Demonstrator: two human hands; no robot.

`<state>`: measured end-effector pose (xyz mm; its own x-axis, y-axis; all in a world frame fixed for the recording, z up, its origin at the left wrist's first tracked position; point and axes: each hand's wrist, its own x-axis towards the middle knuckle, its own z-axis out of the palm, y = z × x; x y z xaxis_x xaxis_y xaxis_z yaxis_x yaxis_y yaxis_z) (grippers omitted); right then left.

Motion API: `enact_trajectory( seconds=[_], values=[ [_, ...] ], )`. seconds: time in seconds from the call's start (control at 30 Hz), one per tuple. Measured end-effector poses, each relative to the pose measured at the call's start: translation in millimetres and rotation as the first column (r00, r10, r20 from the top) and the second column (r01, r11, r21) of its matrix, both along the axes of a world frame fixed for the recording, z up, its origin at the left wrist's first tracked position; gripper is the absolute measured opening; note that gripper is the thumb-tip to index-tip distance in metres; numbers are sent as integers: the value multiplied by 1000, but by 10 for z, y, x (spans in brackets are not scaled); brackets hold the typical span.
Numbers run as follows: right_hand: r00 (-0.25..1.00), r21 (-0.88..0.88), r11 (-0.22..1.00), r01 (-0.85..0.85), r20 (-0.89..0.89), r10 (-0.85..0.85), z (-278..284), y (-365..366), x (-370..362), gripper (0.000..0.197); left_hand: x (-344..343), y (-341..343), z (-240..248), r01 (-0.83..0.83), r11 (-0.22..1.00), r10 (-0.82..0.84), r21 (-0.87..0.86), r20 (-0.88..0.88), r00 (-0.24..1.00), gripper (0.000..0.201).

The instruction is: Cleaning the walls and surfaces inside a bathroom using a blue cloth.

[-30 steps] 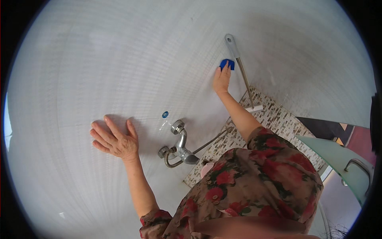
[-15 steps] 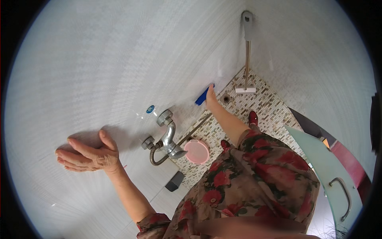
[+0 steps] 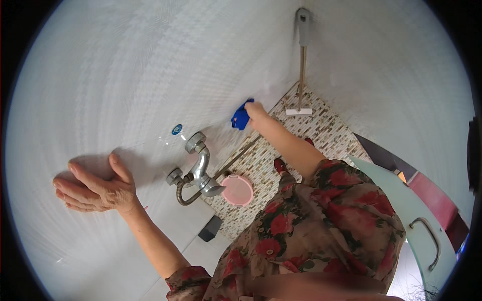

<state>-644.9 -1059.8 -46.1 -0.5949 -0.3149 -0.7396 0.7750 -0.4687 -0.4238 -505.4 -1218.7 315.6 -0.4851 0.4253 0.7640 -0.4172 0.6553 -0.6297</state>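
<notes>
My right hand [image 3: 259, 114] grips a blue cloth [image 3: 240, 117] and presses it against the white tiled wall [image 3: 125, 75], low down near the floor. My left hand [image 3: 95, 188] rests flat on the same wall, fingers together and pointing left, holding nothing. Between the two hands a chrome tap [image 3: 198, 168] with a flexible hose sticks out of the wall, with a small blue round sticker [image 3: 176, 129] just above it.
A pink round basin [image 3: 237, 190] sits on the mosaic floor [image 3: 321, 125] under the tap. A long-handled floor wiper [image 3: 301, 65] leans in the corner. A small dark block [image 3: 210, 228] lies near the wall. A pale green door [image 3: 416, 220] with a handle is at right.
My right hand with the blue cloth has moved down the wall from near the wiper's handle to just above the floor. My left hand has slid left along the wall, away from the tap.
</notes>
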Motion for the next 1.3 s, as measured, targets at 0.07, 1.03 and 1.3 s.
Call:
enact_trajectory(
  seconds=[0.07, 1.03, 1.3],
  values=[
    [997, 21, 1000, 18, -69, -16, 119, 284, -249, 16, -26, 1, -42, -5, 999, 5, 36, -11, 1000, 68],
    [351, -242, -533, 811, -528, 774, 2262, 3450, 692, 48, -415, 725, -1709, 530, 340, -895, 777, 94, 436, 73],
    [135, -260, -244, 934, -375, 917, 2579, 2152, 422, 39, -551, 1509, -1654, 511, 260, -963, 819, 184, 196, 70]
  ],
)
